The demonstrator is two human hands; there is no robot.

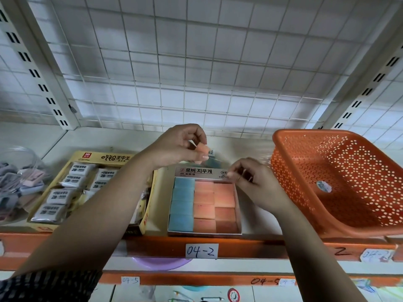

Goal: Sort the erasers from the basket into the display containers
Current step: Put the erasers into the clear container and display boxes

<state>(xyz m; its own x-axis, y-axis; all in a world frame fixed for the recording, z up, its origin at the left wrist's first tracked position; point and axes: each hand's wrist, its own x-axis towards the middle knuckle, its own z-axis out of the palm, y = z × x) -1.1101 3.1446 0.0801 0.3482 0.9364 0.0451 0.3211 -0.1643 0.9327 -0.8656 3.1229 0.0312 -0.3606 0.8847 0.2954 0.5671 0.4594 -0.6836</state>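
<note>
My left hand (177, 144) pinches a pink eraser (201, 152) above the back of the silver display box (238, 205). That box holds a column of blue erasers (182, 203) and two columns of pink erasers (214, 203). My right hand (253, 182) is at the box's back right corner, its fingertips pinching the edge of the upright printed flap (199, 172). The orange perforated basket (340, 182) stands to the right on the shelf, with only a round sticker showing on its floor.
A yellow display box (91, 155) of wrapped white erasers (65, 192) sits left of the silver box. A clear container of clips (19, 184) is at far left. The orange shelf edge (152, 245) carries the label "04-2". A wire grid backs the shelf.
</note>
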